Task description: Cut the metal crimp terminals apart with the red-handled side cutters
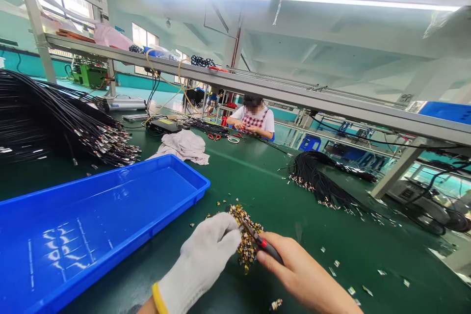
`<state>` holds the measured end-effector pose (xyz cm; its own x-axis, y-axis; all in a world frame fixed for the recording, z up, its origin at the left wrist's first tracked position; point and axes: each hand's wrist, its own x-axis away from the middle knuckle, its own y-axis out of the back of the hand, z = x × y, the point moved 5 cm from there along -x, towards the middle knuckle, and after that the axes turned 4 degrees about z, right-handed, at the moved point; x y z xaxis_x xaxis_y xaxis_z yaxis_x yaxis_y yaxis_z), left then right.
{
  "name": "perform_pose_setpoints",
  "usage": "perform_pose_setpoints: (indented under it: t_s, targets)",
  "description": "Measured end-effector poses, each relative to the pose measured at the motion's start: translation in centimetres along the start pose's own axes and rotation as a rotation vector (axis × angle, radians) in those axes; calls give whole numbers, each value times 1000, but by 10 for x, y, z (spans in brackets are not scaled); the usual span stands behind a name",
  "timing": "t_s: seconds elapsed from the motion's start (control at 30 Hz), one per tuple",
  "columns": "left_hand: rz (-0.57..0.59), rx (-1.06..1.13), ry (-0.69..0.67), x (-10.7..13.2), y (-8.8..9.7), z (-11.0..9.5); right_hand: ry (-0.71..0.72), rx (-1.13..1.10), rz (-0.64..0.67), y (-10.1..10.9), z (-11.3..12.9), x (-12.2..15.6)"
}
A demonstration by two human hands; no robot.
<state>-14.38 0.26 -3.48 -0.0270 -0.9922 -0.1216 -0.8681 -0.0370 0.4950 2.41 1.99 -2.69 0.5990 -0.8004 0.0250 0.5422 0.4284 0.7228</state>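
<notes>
One gloved hand and one bare hand worked over a green bench mat [265, 191] as I bent to the job. My left hand [202, 255], in a white knit glove with a yellow wrist band, curled narrow around a dense clump of gold-and-black fragments [247, 238], pinching it at the fingertips between my two hands, just right of a long blue plastic tray [91, 180]. My right hand [300, 270], bare and angled in from the side, closed on a slim red-and-black handled tool [270, 249], its tip set against the clump. In so tight a mass, a firm pinch and short, close movements of the tip looked like the surest handling. Small silvery scraps [367, 290] lay across the mat, a bundle of black metal-tipped cables [324, 181] sat to my right, and a co-worker [253, 120] sat working across the bench.
</notes>
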Motion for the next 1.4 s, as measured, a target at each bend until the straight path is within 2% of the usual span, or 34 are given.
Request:
perform_pose_setpoints:
  t_s: [0.37,0.63,0.9,1.27,1.4]
  targets:
    - [72,-45,-18,-3,-4,-1,11,-6,-9,0,1,1]
    - [95,-41,31,-4,-5,6,-6,5,10,-3,-1,2]
    - [128,-9,-1,-4,-6,3,-17,69,19,-9,-4,-1]
    - [188,22,-69,-4,-6,3,-12,12,47,-6,0,5]
    - [193,-12,-82,-5,-6,6,-29,54,90,-8,1,5]
